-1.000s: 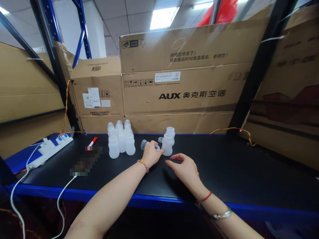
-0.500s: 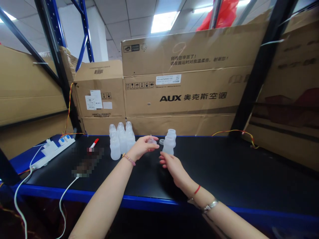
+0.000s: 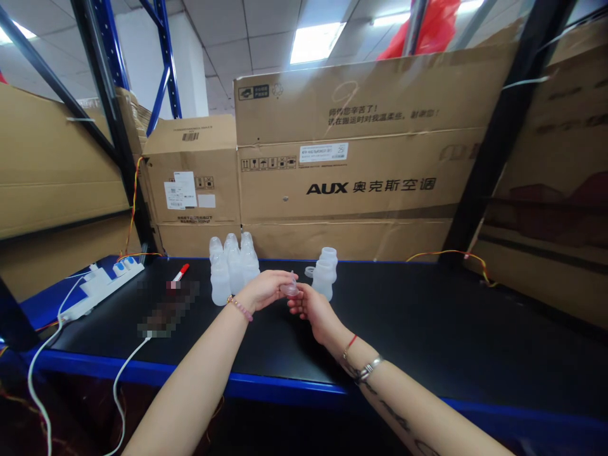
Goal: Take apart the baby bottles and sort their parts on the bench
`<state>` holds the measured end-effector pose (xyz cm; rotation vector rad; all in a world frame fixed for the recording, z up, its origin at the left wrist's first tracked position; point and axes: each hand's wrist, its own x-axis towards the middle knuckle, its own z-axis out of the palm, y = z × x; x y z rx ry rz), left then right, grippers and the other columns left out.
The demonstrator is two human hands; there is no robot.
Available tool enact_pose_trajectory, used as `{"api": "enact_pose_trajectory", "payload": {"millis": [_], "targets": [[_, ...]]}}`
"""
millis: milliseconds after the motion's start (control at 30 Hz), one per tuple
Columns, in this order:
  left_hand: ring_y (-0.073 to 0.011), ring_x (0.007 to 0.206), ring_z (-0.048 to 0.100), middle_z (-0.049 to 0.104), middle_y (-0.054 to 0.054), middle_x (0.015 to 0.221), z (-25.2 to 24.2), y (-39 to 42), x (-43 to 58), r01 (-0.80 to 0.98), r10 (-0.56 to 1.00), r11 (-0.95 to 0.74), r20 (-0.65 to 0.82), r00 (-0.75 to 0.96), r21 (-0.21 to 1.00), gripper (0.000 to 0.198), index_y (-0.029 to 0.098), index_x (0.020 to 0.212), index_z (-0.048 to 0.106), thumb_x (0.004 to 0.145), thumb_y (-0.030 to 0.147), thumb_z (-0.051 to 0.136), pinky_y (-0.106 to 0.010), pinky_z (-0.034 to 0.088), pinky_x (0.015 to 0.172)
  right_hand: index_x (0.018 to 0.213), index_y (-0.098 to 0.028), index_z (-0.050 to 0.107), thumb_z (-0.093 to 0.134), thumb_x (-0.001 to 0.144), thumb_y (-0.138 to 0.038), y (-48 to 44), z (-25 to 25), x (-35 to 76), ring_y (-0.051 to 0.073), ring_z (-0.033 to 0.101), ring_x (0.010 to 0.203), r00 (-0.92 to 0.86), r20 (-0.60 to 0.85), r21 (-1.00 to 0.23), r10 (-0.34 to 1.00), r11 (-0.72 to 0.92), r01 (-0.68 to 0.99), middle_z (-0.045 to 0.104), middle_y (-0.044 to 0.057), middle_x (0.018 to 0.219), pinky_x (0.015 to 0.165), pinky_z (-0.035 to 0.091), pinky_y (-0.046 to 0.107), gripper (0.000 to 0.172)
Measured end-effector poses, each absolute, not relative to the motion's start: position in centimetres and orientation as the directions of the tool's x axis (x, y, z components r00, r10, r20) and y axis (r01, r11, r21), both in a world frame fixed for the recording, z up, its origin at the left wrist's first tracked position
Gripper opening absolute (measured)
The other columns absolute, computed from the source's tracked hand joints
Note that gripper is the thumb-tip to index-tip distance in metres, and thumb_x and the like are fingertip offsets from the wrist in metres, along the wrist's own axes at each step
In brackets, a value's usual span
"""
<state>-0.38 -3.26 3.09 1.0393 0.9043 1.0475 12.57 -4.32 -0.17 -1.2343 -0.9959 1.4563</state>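
Observation:
My left hand [image 3: 263, 289] and my right hand [image 3: 311, 306] meet above the black shelf top [image 3: 427, 323], both pinching a small clear plastic cap [image 3: 289, 289] between their fingertips. Just behind my right hand stand two translucent white bottles without caps [image 3: 325, 273], with a small clear ring [image 3: 310, 272] beside them. To the left of my left hand, three capped translucent bottles [image 3: 231, 268] stand in a tight group.
Large cardboard boxes [image 3: 351, 183] wall off the back of the shelf. A white power strip [image 3: 102, 285] with cables lies at the left, a red marker [image 3: 180, 273] near it. Black and blue rack posts [image 3: 494, 139] flank the space.
My left hand picked the clear cap off the shelf and lifted it. My right hand rose from the surface and came in to pinch the cap too.

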Motion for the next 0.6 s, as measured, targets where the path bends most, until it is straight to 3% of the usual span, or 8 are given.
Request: {"api": "enact_pose_trajectory", "payload": {"millis": [200, 400, 600], "targets": [[-0.0156, 0.074, 0.066, 0.072, -0.008, 0.080, 3.7, -3.8, -1.1, -0.118, 0.950, 0.238, -0.205, 0.237, 0.964, 0.014, 0.016, 0.093, 0.073, 0.087, 0.013, 0.062, -0.031, 0.048, 0.077, 0.063, -0.014, 0.061, 0.060, 0.090, -0.030, -3.4, -0.2, 13.2, 0.006, 0.049, 0.044, -0.093, -0.212, -0.940, 0.973, -0.229, -0.254, 0.059, 0.001, 0.054, 0.041, 0.029, 0.019, 0.031], [-0.0161, 0.075, 0.069, 0.073, -0.007, 0.083, 3.9, -3.6, -1.7, -0.161, 0.928, 0.277, -0.220, 0.300, 0.947, 0.018, 0.016, 0.104, 0.070, 0.088, 0.016, 0.062, -0.030, 0.049, 0.080, 0.068, -0.014, 0.063, 0.063, 0.089, -0.028, -3.2, -0.2, 13.7, 0.005, 0.047, 0.044, -0.161, -0.193, -0.906, 0.968, -0.239, -0.349, 0.060, 0.001, 0.055, 0.040, 0.031, 0.016, 0.025], [-0.0161, 0.074, 0.070, 0.074, -0.008, 0.083, 3.7, -3.5, -1.7, -0.144, 0.941, 0.239, -0.193, 0.278, 0.960, 0.022, 0.014, 0.108, 0.071, 0.090, 0.014, 0.059, -0.031, 0.050, 0.084, 0.070, -0.013, 0.065, 0.061, 0.091, -0.027, -3.0, -0.3, 13.8, 0.006, 0.047, 0.046, -0.189, -0.183, -0.912, 0.965, -0.238, -0.333, 0.062, 0.002, 0.057, 0.042, 0.032, 0.016, 0.025]]}}
